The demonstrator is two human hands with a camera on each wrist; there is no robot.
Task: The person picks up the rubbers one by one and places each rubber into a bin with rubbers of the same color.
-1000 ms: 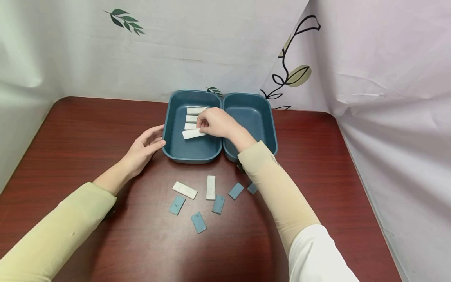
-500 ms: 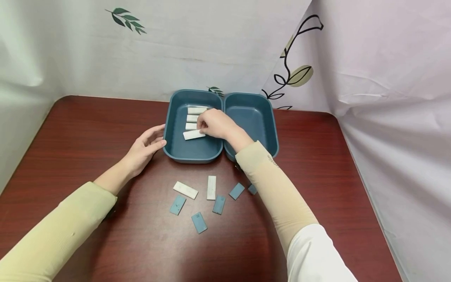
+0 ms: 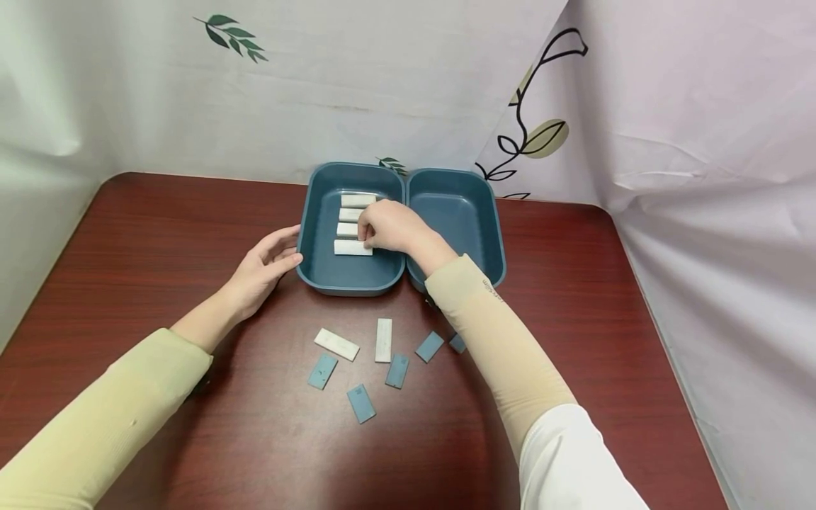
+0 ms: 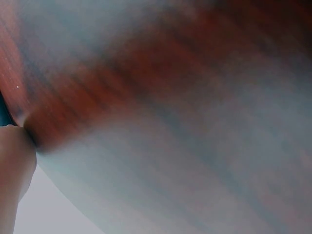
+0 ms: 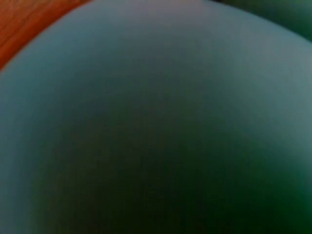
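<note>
My right hand [image 3: 397, 225] reaches into the left blue tray [image 3: 308, 265], thumb and fingers pinching the right end of a white rectangular block [image 3: 350, 247]. That block lies level at the near end of a column of white blocks [image 3: 349, 214] in the same tray. Part of the column is hidden behind the fingers. My left hand [image 3: 258, 273] rests against the outer left wall of this tray, its fingers loosely extended. In the left wrist view only part of the hand [image 4: 14, 165] shows at the left edge. The right wrist view is blurred and shows no hand.
A second blue tray [image 3: 449, 205] stands against the right side of the first, partly under my right forearm. On the reddish-brown table [image 3: 255, 425] in front lie two white blocks [image 3: 384, 340] and several small blue-grey tiles [image 3: 361, 404]. A white curtain hangs behind.
The pinched white block has turned from a slight tilt to lie parallel with the others. My left hand stays at the tray's side.
</note>
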